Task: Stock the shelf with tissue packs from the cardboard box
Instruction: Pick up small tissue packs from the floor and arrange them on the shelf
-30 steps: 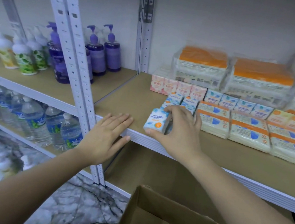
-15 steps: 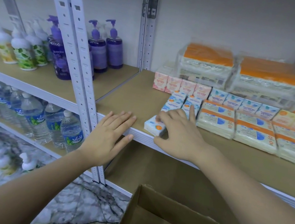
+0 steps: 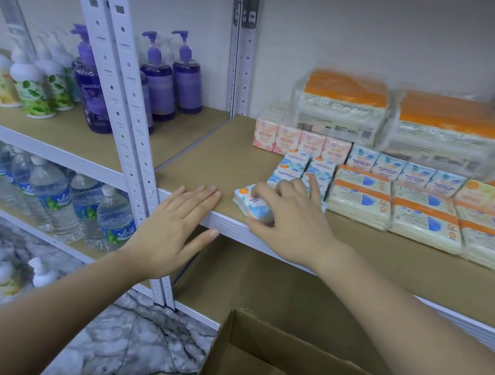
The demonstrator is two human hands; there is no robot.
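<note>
Blue-printed tissue pack (image 3: 253,205) lies at the shelf (image 3: 388,264) edge, right hand (image 3: 292,222) pinching it; left hand (image 3: 177,225), at nine o'clock, rests flat. Next: nudge it toward twelve o'clock into line.

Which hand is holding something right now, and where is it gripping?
The right hand grips a blue mini tissue pack lying at the shelf's front edge, fingers over its top, thumb at its near side. The left hand rests flat, holding nothing.

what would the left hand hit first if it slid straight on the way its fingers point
Probably nothing close: the left hand lies flat on the shelf edge, fingers pointing up and right over bare board. Farther along that line stand the pink tissue packs, though depth is hard to judge.
</note>
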